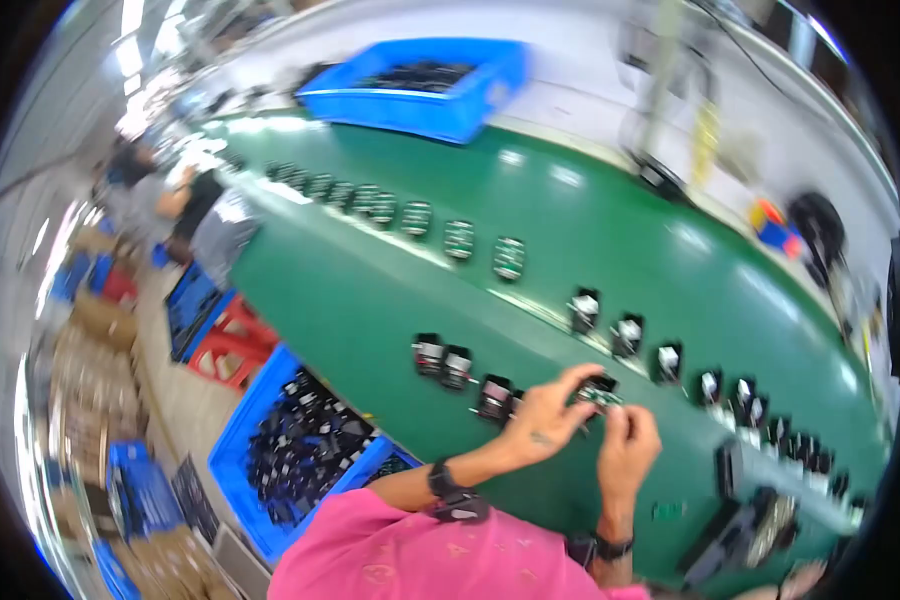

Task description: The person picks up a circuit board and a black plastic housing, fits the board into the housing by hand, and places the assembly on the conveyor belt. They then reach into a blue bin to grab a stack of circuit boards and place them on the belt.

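Note:
Above the green bench, my left hand point(545, 425) grips a small black housing with a green circuit board point(598, 392) showing in it. Thumb and fingers of my right hand point(630, 445) are pinched together at the near right edge of that board. Fine detail between the fingertips is blurred. Beside my left hand lie black housings point(494, 397), one partly covered by the hand. Another pair of black housings point(442, 362) sits farther left. A loose green circuit board point(668, 511) rests on the bench near my right wrist.
A raised strip crosses the bench, lined with green boards point(459, 239) leftward and black housings point(627, 334) rightward. Blue bins point(232, 478) of black parts stand at the near left; another blue bin point(450, 118) sits at the back. Black tools point(735, 530) and another person's hand point(803, 578) are lower right.

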Motion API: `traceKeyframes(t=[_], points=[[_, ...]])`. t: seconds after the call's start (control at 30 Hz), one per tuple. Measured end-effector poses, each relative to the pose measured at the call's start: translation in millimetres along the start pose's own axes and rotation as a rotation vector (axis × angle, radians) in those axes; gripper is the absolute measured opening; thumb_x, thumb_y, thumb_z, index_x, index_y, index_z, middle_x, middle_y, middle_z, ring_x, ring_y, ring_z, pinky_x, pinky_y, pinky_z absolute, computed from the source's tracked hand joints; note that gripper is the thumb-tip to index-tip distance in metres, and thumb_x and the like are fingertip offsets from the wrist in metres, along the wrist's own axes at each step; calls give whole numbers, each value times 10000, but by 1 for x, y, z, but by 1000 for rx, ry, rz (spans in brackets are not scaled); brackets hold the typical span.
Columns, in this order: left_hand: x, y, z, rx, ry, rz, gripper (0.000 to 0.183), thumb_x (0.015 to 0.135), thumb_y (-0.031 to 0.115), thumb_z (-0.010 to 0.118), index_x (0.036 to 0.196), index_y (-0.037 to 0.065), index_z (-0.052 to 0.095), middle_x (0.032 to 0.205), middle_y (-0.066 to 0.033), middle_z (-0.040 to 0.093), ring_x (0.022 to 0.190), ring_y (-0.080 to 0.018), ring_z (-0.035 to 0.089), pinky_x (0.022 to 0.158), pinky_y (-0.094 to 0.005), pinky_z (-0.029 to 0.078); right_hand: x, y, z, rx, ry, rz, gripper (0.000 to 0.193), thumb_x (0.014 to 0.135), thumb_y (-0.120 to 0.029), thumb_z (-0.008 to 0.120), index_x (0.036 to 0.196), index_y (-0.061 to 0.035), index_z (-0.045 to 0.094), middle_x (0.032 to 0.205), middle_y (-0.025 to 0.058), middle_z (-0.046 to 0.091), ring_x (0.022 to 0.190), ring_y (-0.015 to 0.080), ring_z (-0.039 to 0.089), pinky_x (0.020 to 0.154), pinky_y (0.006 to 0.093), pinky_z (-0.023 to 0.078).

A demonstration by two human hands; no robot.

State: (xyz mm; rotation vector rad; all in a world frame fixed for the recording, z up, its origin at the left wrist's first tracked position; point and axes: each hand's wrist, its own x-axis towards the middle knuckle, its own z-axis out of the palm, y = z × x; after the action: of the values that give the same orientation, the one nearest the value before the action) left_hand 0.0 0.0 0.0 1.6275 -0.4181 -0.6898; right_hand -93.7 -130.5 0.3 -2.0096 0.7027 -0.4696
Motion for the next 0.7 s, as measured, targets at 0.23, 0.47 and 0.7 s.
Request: traceKeyframes(t=[0.23,0.47,0.7], points=[[44,8,-50,24,-171,145,667,828,-68,611,1458,102,472,1198,-143,656,812,-132,660,681,-297,569,54,28,42,560,-193,96,117,986,-106,593,985,11,587,810,31,610,616,75,539,518,212,423],[51,19,-47,-31,-79,134,622,813,-48,658,1398,86,494,1083,-153,688,831,-190,687,689,-327,551,47,3,63,687,110,-114,115,964,-86,631,990,14,581,775,35,620,576,67,524,500,200,409],[46,12,-39,38,-25,303,632,803,-34,679,1399,107,521,1099,-136,682,828,-189,676,686,-323,537,52,5,43,682,-205,16,131,962,-83,634,862,-2,608,648,7,583,522,56,494,464,193,370]])
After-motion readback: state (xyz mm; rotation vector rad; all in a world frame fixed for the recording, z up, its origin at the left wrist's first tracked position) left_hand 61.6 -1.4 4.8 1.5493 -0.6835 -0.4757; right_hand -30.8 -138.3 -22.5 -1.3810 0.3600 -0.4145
